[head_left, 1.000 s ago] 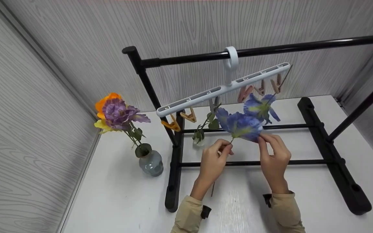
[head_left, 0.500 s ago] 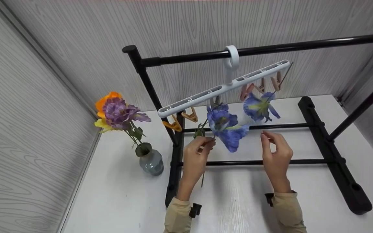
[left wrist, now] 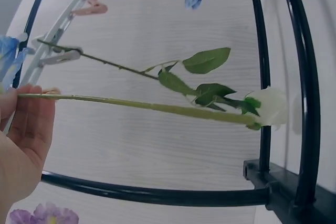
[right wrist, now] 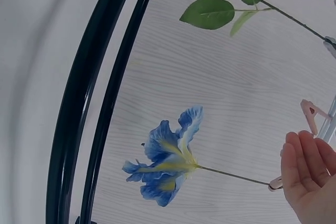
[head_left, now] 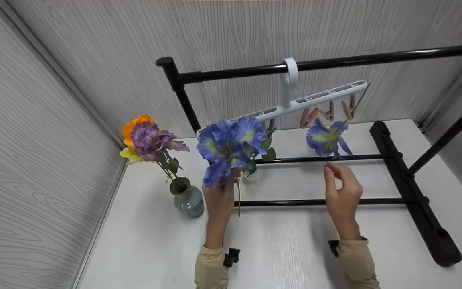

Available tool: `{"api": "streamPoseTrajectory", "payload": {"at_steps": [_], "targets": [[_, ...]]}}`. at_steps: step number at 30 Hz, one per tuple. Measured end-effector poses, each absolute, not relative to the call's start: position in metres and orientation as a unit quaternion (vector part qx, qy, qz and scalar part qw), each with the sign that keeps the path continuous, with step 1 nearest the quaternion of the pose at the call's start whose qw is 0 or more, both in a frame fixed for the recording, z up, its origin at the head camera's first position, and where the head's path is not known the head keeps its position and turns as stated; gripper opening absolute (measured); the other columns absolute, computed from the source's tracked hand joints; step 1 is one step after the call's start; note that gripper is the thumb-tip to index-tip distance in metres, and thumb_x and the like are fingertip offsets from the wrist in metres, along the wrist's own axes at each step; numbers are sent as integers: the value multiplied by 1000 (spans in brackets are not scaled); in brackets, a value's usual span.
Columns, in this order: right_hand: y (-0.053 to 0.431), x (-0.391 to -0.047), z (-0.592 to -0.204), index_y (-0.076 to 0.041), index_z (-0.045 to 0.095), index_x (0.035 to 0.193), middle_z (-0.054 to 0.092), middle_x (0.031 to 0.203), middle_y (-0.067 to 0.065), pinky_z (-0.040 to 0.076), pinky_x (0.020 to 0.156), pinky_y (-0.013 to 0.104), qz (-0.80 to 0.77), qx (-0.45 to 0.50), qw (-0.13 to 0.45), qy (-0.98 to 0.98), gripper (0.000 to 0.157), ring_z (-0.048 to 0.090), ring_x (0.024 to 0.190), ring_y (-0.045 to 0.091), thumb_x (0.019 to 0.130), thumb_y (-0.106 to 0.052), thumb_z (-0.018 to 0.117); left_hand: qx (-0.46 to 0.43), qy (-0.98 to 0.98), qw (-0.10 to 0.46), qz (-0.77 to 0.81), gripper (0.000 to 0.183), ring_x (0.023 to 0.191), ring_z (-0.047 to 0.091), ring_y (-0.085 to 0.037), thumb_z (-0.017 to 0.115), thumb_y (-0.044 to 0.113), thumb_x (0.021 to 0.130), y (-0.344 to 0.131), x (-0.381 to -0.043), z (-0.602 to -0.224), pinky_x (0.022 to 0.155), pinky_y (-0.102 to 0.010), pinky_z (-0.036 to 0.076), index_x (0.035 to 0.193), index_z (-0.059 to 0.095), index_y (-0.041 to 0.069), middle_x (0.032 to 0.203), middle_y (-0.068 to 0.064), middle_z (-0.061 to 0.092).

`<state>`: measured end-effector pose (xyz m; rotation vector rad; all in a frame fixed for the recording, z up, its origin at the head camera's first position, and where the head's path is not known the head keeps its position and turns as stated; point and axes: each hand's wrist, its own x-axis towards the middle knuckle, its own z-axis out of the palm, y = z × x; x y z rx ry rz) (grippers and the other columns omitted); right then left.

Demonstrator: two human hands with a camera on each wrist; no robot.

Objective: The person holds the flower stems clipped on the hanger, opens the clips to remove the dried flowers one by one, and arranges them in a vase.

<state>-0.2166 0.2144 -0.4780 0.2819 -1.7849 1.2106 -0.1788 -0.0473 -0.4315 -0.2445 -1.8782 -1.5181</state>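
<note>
My left hand (head_left: 218, 208) pinches an artificial blue iris (head_left: 231, 142) by its stem near the bloom, in front of the left end of the white clip hanger (head_left: 273, 113). The iris's green stem (left wrist: 131, 103) trails from those fingers in the left wrist view. My right hand (head_left: 342, 196) holds nothing, its thumb near the fingertips, below a second blue iris (head_left: 325, 138). This one hangs bloom-down from a pinkish clip (head_left: 349, 107). A white rose (left wrist: 273, 106) with green leaves hangs from a grey clip (left wrist: 63, 57). The held bloom hides the hanger's yellow clips in the head view.
A black rack carries the hanger on its top bar (head_left: 239, 72); its lower crossbars (head_left: 291, 203) and right foot (head_left: 415, 196) surround the work. At the left stands a blue-grey glass vase (head_left: 189, 202) with purple, orange and yellow flowers (head_left: 148, 140).
My left hand has carried the blue iris leftward and turned its bloom upright toward the hanger's left end. My right hand has let go of the petals and stays nearly still.
</note>
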Motion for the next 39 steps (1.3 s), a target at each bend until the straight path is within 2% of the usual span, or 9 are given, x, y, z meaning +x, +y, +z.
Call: {"api": "streamPoseTrajectory", "payload": {"at_steps": [3, 7, 10, 18, 25, 31, 39], "targets": [[216, -217, -477, 10, 74, 101, 73, 91, 20, 50, 85, 14, 494, 116, 462, -728, 13, 67, 88, 13, 89, 14, 72, -75, -699, 362, -611, 14, 77, 72, -22, 67, -3, 97, -53, -178, -428, 70, -29, 59, 110, 66, -10, 90, -17, 73], [218, -217, -474, 11, 73, 101, 73, 92, 21, 49, 85, 14, 486, 119, 458, -735, 12, 67, 86, 19, 89, 14, 71, -66, -714, 425, -553, 3, 69, 65, -17, 66, -5, 94, -64, -179, -426, 65, -24, 53, 96, 67, -8, 81, -12, 70], [220, -218, -468, 12, 73, 101, 73, 91, 22, 49, 85, 13, 478, 119, 461, -739, 12, 68, 84, 24, 89, 14, 71, -63, -722, 454, -518, 6, 66, 61, -17, 64, -3, 94, -71, -180, -425, 62, -23, 50, 88, 66, -4, 75, -10, 66], [225, -222, -448, 14, 70, 102, 72, 90, 24, 47, 85, 12, 455, 131, 461, -751, 11, 68, 80, 35, 91, 11, 69, -51, -711, 445, -543, 8, 70, 63, -20, 63, 2, 95, -78, -184, -422, 65, -23, 51, 92, 68, -4, 80, -10, 69], [225, -223, -438, 14, 69, 104, 72, 91, 25, 46, 85, 11, 442, 141, 456, -759, 13, 69, 80, 36, 91, 11, 69, -52, -694, 450, -560, 10, 73, 68, -29, 63, 0, 97, -76, -195, -417, 69, -24, 54, 97, 71, -5, 82, -10, 72], [223, -229, -430, 13, 70, 105, 72, 92, 24, 46, 84, 10, 444, 138, 456, -759, 13, 70, 81, 38, 93, 10, 68, -37, -705, 461, -538, 13, 78, 62, -15, 62, 1, 95, -71, -202, -416, 66, -21, 50, 100, 73, -3, 87, -8, 70], [224, -232, -425, 12, 71, 106, 72, 90, 23, 45, 80, 10, 437, 142, 455, -763, 13, 69, 77, 35, 93, 8, 70, -23, -697, 474, -537, 10, 81, 62, -16, 63, -3, 93, -77, -199, -409, 65, -22, 47, 96, 73, -4, 86, -9, 69]]}}
